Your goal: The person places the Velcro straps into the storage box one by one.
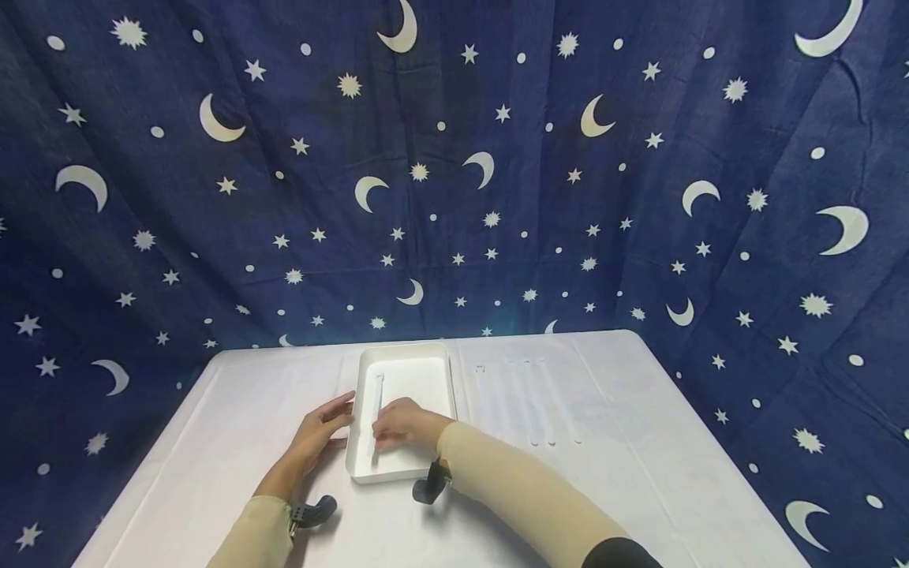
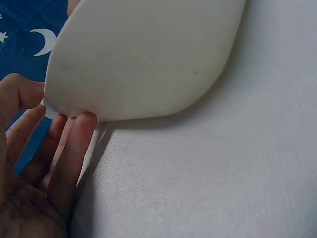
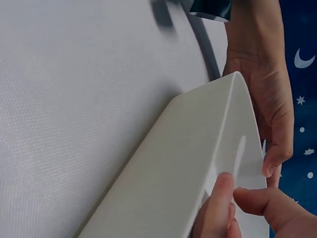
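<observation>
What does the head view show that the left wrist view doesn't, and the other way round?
Only the head view shows the right hand reaching into the white tray at a thin white stick, more white sticks lying on the tablecloth to the right, and the whole table. Only the left wrist view shows the tray's outer wall up close, with the left hand's fingertips against it. Both show the left hand, the tray and the starry backdrop.
</observation>
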`<state>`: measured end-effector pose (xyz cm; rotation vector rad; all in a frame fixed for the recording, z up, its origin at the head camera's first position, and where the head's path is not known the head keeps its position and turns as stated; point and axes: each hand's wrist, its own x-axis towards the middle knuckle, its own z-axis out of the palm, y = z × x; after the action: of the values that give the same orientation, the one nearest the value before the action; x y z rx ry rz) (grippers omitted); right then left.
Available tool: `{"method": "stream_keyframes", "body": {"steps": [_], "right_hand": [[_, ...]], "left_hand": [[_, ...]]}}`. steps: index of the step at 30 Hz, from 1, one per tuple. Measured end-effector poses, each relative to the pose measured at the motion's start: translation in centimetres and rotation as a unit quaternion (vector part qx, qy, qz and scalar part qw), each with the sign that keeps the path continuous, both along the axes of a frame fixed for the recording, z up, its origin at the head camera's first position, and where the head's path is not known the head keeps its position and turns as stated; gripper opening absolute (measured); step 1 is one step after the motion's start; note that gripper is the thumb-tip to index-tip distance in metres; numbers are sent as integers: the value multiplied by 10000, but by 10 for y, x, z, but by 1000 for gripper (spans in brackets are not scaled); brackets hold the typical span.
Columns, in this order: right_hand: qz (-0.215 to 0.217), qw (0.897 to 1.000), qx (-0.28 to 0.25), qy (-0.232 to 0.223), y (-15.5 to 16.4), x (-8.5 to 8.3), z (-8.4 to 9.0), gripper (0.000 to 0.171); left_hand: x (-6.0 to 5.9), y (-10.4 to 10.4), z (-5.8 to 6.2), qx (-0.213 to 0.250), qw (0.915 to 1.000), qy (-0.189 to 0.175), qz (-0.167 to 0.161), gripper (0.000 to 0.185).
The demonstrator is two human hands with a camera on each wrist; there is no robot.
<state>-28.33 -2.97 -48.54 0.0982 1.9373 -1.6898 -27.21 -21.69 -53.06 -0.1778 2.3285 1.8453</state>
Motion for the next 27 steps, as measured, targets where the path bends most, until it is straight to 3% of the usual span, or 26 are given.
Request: {"method": "stream_keyframes", "body": {"steps": [8, 18, 27], "right_hand": [[-129, 9983, 481, 308, -1, 8, 4, 23], [429, 9869, 1211, 980, -1, 15, 10, 27], [433, 9827, 1416, 1112, 3, 10, 12, 25]], "left_hand": [[2, 1, 0, -10, 10000, 36, 17, 63], [1, -1, -1, -122, 9998, 110, -77, 63], [-1, -1, -3, -185, 9997, 142, -34, 63]]}}
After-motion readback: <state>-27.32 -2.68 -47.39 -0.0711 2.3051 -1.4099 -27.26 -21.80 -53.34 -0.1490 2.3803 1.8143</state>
